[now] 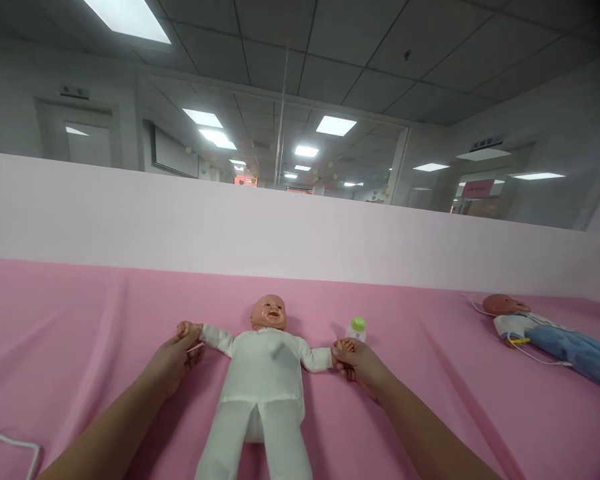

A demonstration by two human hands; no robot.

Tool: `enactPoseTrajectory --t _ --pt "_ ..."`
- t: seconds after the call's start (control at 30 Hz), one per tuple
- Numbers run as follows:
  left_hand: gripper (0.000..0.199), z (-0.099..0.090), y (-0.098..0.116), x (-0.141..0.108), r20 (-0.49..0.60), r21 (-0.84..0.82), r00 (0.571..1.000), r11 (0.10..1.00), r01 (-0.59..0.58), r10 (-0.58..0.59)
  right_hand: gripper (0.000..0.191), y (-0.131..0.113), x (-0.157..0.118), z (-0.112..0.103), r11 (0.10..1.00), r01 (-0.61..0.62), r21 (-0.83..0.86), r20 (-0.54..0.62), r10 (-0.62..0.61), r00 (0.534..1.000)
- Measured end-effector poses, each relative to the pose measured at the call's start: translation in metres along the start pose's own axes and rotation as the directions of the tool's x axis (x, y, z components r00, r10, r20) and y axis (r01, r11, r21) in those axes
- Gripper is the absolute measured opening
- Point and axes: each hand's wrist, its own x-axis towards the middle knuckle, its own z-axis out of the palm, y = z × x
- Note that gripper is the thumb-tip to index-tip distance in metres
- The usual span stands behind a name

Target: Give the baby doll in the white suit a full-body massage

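A baby doll point(267, 367) in a white long-sleeved top and white trousers lies on its back on the pink sheet point(145, 300), its head toward the white wall. Its arms are stretched out to both sides. My left hand point(175, 360) is closed around the doll's hand on the left. On the other side, my right hand point(363, 365) grips the doll's other hand, thumb on top. Just behind my right hand stands a small white bottle with a green cap point(357, 327), its lower part hidden by the hand.
Over at the right lies a second doll point(555, 333) in white and blue clothing, with a thin white cord and a yellow piece on it. A white cable point(15, 441) rests at the lower left. The low white wall point(280, 233) bounds the far side, below windows.
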Motion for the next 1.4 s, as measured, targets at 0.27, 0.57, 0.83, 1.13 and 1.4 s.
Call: enactPoseTrajectory --t 0.27,0.57,0.83,1.13,1.4 --pt "0.057 0.005 0.002 -0.003 0.075 0.240 0.975 0.945 -0.223 0.211 0.059 -0.031 -0.004 0.023 0.943 0.325 -0.065 -0.301 -0.329 0.895" --pt "0.032 0.046 0.012 -0.062 0.541 0.603 0.737 0.423 -0.676 0.406 0.031 -0.045 -0.053 0.122 0.471 0.711 -0.522 0.420 -0.583 0.695" --pt "0.047 0.050 0.005 -0.065 0.677 0.624 0.640 0.177 -0.761 0.363 0.033 -0.023 -0.059 0.136 0.251 0.781 -0.572 0.644 -0.452 0.617" --pt "0.034 0.045 0.002 -0.058 0.503 0.596 0.749 0.455 -0.662 0.430 0.045 -0.020 -0.047 0.115 0.322 0.671 -0.668 0.433 -0.565 0.702" --pt "0.042 0.013 -0.004 -0.013 -0.014 0.142 0.988 0.978 -0.153 0.157 0.039 -0.015 -0.001 0.067 0.894 0.272 -0.355 -0.203 -0.358 0.911"
